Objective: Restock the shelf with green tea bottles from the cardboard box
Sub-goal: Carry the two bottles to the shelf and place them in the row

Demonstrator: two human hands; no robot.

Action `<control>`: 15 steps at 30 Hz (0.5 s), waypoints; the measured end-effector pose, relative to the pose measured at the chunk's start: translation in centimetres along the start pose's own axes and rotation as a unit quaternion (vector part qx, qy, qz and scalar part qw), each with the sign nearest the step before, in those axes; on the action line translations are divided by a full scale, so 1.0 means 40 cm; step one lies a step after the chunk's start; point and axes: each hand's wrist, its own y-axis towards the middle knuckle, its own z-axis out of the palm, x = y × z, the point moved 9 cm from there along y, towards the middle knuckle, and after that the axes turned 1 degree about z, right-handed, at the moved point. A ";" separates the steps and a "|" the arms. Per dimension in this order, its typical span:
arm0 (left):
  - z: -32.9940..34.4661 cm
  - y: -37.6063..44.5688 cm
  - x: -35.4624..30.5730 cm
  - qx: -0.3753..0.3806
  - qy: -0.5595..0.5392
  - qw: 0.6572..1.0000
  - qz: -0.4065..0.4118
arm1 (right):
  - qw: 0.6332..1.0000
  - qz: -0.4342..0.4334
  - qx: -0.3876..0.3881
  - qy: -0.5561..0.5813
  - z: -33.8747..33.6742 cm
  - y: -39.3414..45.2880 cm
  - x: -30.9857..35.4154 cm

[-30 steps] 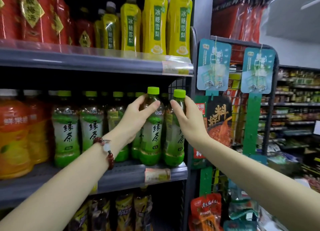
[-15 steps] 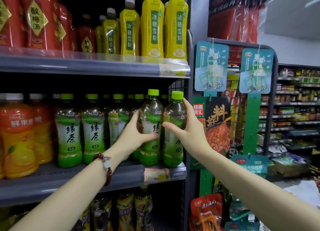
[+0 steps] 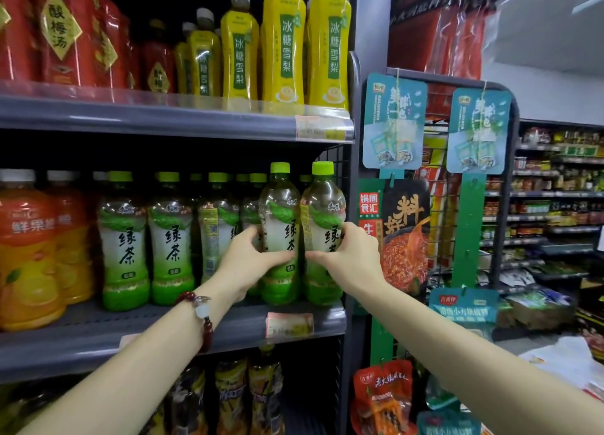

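Both hands are raised to the middle shelf at the centre of the frame, and I record each as holding one green tea bottle. Left hand, with a red bead bracelet on its wrist, has its fingers curled round the waist of the left green tea bottle, thumb across the front label. Right hand grips the right green tea bottle in the same manner at mid-height. The two held bottles stand upright, side by side and touching or nearly so, at the right end of the shelf against its wire end panel; I cannot tell whether their bases rest fully on the shelf. Left of them I note a row of shelved green tea bottles, then orange drink bottles at the left edge. On the upper shelf stand yellow bottles and red bottles. Hanging snack packets fill the right of the frame.
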 end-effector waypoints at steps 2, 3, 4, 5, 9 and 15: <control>-0.003 0.006 -0.004 -0.027 0.000 1.000 0.009 | 1.000 0.007 -0.007 0.012 0.005 0.003 0.008; -0.002 0.009 -0.006 -0.038 -0.002 0.999 0.009 | 1.000 0.010 -0.009 0.019 0.009 0.002 0.009; 0.000 0.014 -0.001 -0.045 -0.006 0.999 0.008 | 1.000 0.009 -0.012 0.025 0.013 -0.002 0.012; 0.004 0.016 0.007 -0.047 -0.011 0.999 0.000 | 1.000 0.008 -0.015 0.026 0.020 -0.006 0.013; 0.023 0.019 0.056 -0.057 -0.011 0.998 -0.025 | 0.999 0.016 -0.026 0.026 0.055 -0.020 0.002; 0.033 0.027 0.070 -0.071 0.041 0.996 -0.029 | 0.998 0.056 -0.013 -0.017 0.084 -0.001 -0.019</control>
